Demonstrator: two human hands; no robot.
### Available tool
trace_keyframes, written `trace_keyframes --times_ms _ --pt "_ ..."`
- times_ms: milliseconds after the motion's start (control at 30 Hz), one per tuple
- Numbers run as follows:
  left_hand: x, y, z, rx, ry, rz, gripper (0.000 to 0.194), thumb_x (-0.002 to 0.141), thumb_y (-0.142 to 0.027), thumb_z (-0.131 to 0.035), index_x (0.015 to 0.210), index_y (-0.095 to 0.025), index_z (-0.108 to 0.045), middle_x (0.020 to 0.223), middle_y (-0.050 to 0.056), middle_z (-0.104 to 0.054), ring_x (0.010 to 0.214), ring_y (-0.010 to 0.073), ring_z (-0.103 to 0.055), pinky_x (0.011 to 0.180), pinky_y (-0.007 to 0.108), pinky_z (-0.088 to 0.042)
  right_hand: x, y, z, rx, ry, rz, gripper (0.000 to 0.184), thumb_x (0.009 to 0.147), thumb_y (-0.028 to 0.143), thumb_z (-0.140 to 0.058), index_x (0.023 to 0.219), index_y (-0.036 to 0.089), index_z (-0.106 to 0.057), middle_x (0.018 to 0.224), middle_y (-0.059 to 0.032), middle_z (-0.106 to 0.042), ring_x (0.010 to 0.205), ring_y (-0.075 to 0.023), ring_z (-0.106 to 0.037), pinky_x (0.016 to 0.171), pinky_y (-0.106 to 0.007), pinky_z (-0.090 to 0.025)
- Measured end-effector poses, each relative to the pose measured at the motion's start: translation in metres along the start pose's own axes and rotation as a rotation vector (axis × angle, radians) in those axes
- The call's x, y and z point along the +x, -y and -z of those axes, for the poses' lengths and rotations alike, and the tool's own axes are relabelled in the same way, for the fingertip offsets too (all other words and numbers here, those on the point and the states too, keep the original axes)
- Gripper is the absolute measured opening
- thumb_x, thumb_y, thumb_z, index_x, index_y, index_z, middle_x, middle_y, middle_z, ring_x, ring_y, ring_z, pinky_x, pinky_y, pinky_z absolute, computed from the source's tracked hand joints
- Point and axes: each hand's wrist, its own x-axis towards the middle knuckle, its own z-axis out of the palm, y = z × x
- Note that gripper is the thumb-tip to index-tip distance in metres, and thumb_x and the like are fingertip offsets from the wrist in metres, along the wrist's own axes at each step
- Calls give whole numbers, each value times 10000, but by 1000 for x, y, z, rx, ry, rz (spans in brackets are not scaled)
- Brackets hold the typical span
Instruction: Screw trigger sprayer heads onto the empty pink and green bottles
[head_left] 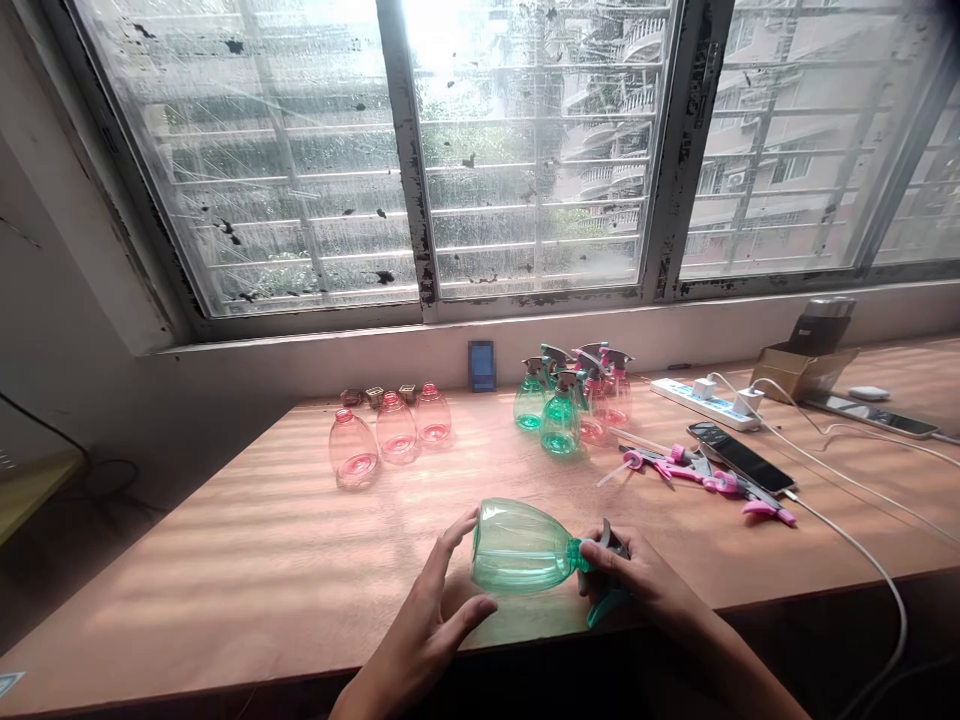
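Observation:
A clear green spray bottle (521, 548) lies sideways above the table's front edge, its base toward the left. My right hand (637, 570) grips its grey and green spray head (611, 590) at the neck, partly hiding it. Around the base curves my left hand (442, 600), fingers and thumb apart; whether a fingertip touches the bottle I cannot tell. Farther back on the left stand three pink bottles (352, 450) without spray heads. Several green and pink spray bottles (559, 425) with heads on stand upright behind the held one.
Loose pink and grey spray heads (705, 475) lie at right beside a phone (739, 455). A power strip (705, 402) with white cables (862, 545) runs behind them. A cardboard box (802, 365) stands farther right. Against the wall leans a small dark-framed device (482, 366).

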Motion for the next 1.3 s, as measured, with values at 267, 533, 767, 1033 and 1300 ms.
trace_keyframes --times_ms 267,533,767,1033,1300 --pt "3 -2 0 39 -13 -57 501 1016 -424 -530 1507 -383 -441 1693 8 -240 1535 336 -257 1237 507 -288 1 1 -1 11 -17 -2 441 835 612 -717 778 183 -630 664 -37 -736 619 -202 -660 622 -315 -505" --pt "1 -3 -2 -68 17 -46 424 994 -389 -600 1404 -333 -510 1669 78 -300 1516 326 -314 1202 537 -351 1 -1 0 11 -24 7 461 869 623 -673 747 179 -632 657 -45 -727 620 -197 -653 632 -319 -507" --pt "1 -2 -1 -148 27 12 238 999 -448 -568 1150 -268 -601 1672 100 -290 1521 346 -296 1118 522 -460 1 1 -1 19 -30 -8 470 864 632 -673 730 185 -618 652 -46 -727 614 -202 -657 631 -326 -512" --pt "2 3 -3 63 -62 -105 253 1048 -334 -489 1287 -313 -569 1619 85 -400 1485 296 -383 1194 514 -357 0 2 -1 32 -46 -15 494 864 640 -665 705 173 -640 650 -58 -732 615 -205 -656 625 -324 -505" --pt "2 -5 -2 -57 30 -14 237 1030 -411 -512 1210 -269 -570 1648 115 -344 1498 336 -354 1146 499 -434 0 -4 0 72 -17 -13 407 829 567 -754 802 175 -649 661 -35 -736 620 -192 -659 618 -304 -502"
